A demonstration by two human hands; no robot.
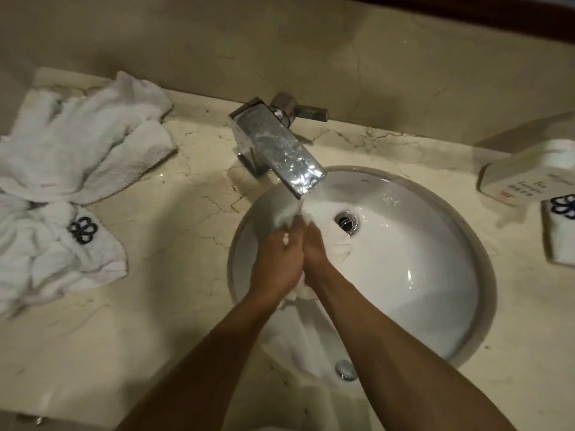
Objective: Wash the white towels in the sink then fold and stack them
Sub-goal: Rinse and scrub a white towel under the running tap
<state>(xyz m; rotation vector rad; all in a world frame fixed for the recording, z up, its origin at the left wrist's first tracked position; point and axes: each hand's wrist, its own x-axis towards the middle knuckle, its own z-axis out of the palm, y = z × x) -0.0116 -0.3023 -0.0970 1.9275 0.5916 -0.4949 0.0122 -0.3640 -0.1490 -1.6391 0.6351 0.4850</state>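
— White terry, soaked: the towel (pixel 334 241) sits in the sink (pixel 435 275) under the tap (pixel 280 150), water running onto it.

— And the hands?

— Left hand (pixel 280 259) and right hand (pixel 314 244) pressed together, both gripping bunched cloth between them.

— So the washing step?

— I'd say so. More crumpled towels (pixel 71 157) wait on the worktop (pixel 174 275), and a folded one (pixel 560 234) lies beside a bottle (pixel 525 178). Next probably calls for wringing, then folding.
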